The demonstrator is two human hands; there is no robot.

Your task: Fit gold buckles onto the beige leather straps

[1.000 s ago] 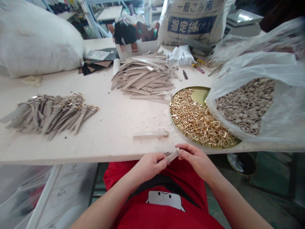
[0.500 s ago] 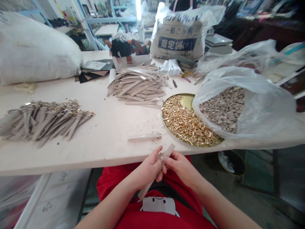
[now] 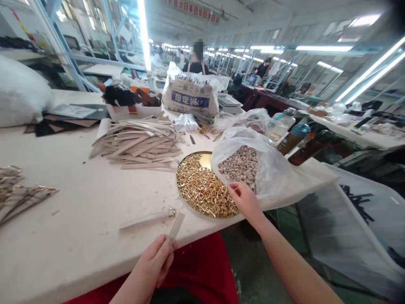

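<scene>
My left hand (image 3: 153,264) is closed around a flat beige strap (image 3: 176,226), whose free end sticks up past the thumb near the table's front edge. My right hand (image 3: 247,203) reaches over the edge between a round gold tray (image 3: 206,159) of small gold buckles (image 3: 204,188) and a clear plastic bag (image 3: 278,173). Its fingers are bent together; whatever is between the tips, if anything, is too small to make out. Beige strap loops (image 3: 242,164) fill the bag's mouth. A strap with a metal buckle (image 3: 145,220) lies on the table before my left hand.
Loose beige straps (image 3: 142,141) form a heap at the middle back. Straps with gold buckles (image 3: 25,196) are piled at far left. Behind stand a printed white sack (image 3: 191,95) and a box (image 3: 136,112). A person (image 3: 198,57) is in the background.
My right hand has let go of the strap and moved right to the tray and bag. My left hand keeps the strap. The view has swung up and to the right.
</scene>
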